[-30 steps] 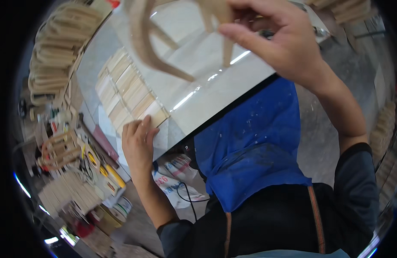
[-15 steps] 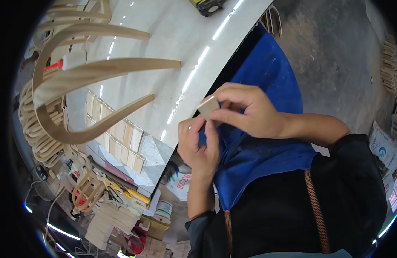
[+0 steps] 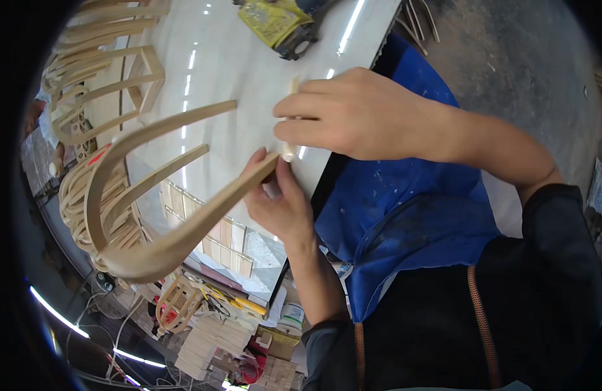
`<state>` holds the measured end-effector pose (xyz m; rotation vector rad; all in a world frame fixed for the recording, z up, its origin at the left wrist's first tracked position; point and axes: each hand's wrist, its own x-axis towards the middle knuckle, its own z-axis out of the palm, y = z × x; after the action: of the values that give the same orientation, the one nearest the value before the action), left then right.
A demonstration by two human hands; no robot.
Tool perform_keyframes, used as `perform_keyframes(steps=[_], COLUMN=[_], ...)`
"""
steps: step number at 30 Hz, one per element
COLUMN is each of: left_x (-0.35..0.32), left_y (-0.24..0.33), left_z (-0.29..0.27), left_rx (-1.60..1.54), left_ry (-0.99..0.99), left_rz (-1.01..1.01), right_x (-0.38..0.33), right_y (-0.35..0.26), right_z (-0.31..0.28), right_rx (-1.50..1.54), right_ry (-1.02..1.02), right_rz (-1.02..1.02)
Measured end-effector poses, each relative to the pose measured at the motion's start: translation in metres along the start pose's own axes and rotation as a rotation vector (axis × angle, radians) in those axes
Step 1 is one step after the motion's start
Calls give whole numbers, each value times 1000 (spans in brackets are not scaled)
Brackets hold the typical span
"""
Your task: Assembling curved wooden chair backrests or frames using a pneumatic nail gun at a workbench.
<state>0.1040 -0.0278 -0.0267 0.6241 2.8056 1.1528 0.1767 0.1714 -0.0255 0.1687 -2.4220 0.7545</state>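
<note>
On tabletop [image 3: 249,81], yellow tool [image 3: 271,23], frame [image 3: 156,255] partly hiding slats [image 3: 227,242]

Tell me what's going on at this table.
A person is working on a curved wooden frame with both hands. The left hand holds the tip of one leg between its fingers, while the right hand has a small pale piece close by that tip; whether the two touch is hard to tell. A yellow tool lies farther up the white table, and rows of wood slats lie toward the left.
</note>
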Motion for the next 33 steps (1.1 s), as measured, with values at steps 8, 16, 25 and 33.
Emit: perform_keyframes(steps=[8, 16, 25, 33], left_x=[-3, -8, -9, -4], left_y=[-26, -28, -35, -39], left_z=[-17, -15, -15, -16], left_rx=[7, -97, -190, -219], left_ry=[-23, -25, 1, -51], left_rz=[211, 161, 152, 136], right_x=[28, 44, 45, 43], right_y=[15, 13, 13, 18], right_z=[43, 45, 58, 61], right_rx=[222, 230, 226, 282], right_ry=[-194, -362, -285, -263], right_rz=[-88, -125, -200, -171])
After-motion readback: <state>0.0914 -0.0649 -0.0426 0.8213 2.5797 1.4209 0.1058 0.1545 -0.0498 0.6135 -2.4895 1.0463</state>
